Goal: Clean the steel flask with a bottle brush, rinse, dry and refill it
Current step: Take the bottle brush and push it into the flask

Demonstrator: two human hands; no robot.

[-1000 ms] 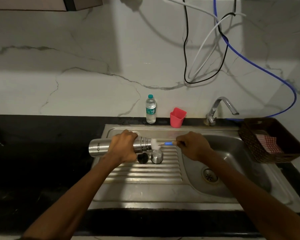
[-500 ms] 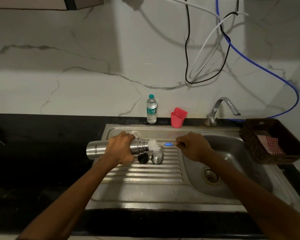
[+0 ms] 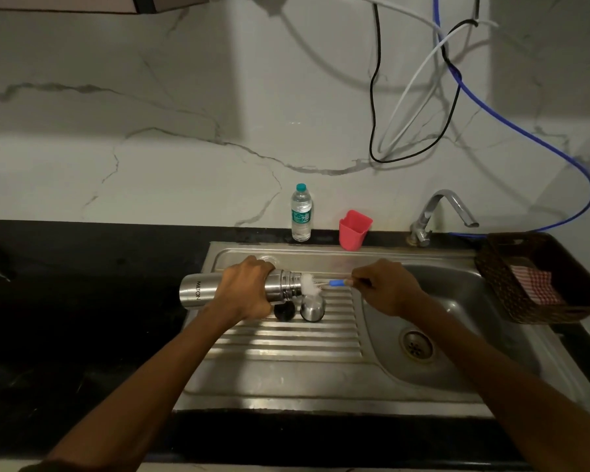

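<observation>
Flask [image 3: 198, 294], middle hidden by the gripping left hand [image 3: 246, 290]; right hand [image 3: 387, 287] pinches the half-hidden brush [image 3: 310, 285].

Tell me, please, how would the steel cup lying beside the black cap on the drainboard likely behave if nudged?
The steel cup looks smooth and round, so it may slip or roll along the ribbed drainboard. It seems small and thin-walled, so probably light. It lies close to the black cap, which it could knock.
</observation>
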